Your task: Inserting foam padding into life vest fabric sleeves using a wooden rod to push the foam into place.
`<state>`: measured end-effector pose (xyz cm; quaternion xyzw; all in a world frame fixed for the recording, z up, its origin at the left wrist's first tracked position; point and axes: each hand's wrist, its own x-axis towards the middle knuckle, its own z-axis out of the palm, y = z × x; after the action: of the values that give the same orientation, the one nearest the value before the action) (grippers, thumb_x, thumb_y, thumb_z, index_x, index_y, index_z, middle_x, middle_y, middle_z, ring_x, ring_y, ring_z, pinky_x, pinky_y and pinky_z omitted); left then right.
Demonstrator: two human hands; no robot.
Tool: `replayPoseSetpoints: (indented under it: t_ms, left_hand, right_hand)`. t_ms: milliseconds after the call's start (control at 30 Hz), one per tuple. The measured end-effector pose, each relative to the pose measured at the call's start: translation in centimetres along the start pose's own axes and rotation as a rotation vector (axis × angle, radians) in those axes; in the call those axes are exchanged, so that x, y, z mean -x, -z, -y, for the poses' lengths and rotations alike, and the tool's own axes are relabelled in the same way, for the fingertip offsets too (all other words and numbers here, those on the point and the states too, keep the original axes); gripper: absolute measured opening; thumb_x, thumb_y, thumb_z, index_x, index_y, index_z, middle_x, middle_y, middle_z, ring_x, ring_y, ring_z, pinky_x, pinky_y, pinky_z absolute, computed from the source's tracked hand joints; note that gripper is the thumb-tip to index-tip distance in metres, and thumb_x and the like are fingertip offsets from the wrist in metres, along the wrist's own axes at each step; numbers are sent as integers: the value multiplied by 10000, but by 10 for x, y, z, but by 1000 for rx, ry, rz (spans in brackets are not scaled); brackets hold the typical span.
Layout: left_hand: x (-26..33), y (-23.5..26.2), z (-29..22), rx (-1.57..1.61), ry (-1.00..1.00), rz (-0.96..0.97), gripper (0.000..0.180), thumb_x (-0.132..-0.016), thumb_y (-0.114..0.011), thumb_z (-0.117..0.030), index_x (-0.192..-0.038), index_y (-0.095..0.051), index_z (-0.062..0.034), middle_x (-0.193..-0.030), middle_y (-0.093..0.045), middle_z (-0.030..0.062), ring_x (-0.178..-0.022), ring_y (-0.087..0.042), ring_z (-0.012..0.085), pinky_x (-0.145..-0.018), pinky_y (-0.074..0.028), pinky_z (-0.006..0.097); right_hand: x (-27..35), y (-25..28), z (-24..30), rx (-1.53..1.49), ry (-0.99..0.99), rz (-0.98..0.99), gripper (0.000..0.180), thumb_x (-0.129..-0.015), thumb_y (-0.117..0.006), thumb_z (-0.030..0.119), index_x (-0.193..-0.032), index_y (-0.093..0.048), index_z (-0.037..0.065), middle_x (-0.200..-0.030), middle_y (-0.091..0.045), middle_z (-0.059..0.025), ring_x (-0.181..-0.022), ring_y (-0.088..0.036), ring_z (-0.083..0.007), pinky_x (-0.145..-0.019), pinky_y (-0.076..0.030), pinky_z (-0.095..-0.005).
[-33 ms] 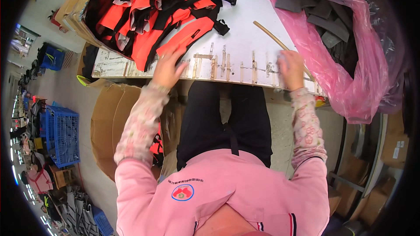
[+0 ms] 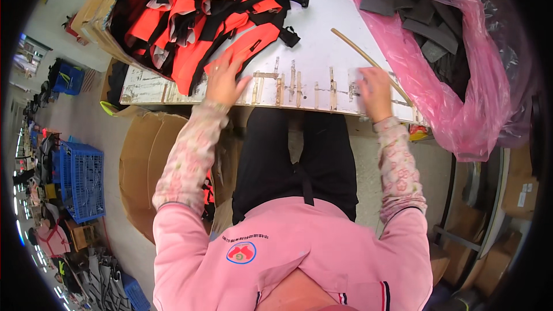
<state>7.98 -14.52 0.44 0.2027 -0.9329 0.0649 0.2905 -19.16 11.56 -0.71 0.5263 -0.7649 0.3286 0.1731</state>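
Note:
My left hand (image 2: 226, 82) rests on the near edge of an orange and black fabric piece (image 2: 245, 46), fingers spread and not gripping it. That piece lies at the front of a heap of similar orange and black pieces with straps and buckles (image 2: 222, 6). To the right, my right hand (image 2: 377, 95) hovers over the table's near edge, slightly blurred. Its fingers are bent and apart, and nothing shows in them. A thin wooden stick (image 2: 352, 45) lies slanted on the white table (image 2: 314, 14), partly hidden behind this hand.
A cardboard box (image 2: 95, 20) borders the heap on the left. On the right, a pink plastic bag (image 2: 489, 80) holds dark grey pieces (image 2: 435, 31) and hangs over the table edge. Another open carton (image 2: 141, 167) stands below the table. Blue crates (image 2: 83, 181) stand on the floor at left.
My right hand has shifted slightly left and nearer to me. My left hand has moved a little to the right on the fabric.

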Motion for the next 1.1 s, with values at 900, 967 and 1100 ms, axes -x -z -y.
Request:
replayPoseSetpoints:
  t_ms: [900, 967, 1100]
  left_hand:
    - [28, -9, -174, 2741, 1039, 762, 577, -903, -394, -494, -1271, -439, -52, -1225, -523, 139, -1150, -464, 358, -1016, -246, 575]
    - [40, -6, -173, 2620, 955, 757, 520, -911, -403, -445, -1253, -445, -56, -1232, -512, 151, -1171, -447, 353, -1020, -256, 549]
    - [56, -25, -173, 2447, 903, 670, 261, -904, -457, -235, -1058, -534, -40, -1170, -544, 177, -1139, -487, 333, -982, -340, 505]
  right_hand:
    - [-22, -86, -19, -826, -689, 74, 540, -770, -662, 308, -1149, -492, -37, -851, -621, -161, -737, -614, -209, -643, -485, -300]
    - [-19, -94, -23, -704, -627, 72, 500, -796, -643, 250, -1164, -471, -41, -853, -617, -128, -729, -603, -167, -629, -484, -266]
    - [-19, -101, -19, -676, -543, 35, 432, -827, -619, 182, -1164, -474, -48, -835, -612, -83, -712, -585, -106, -605, -475, -222]
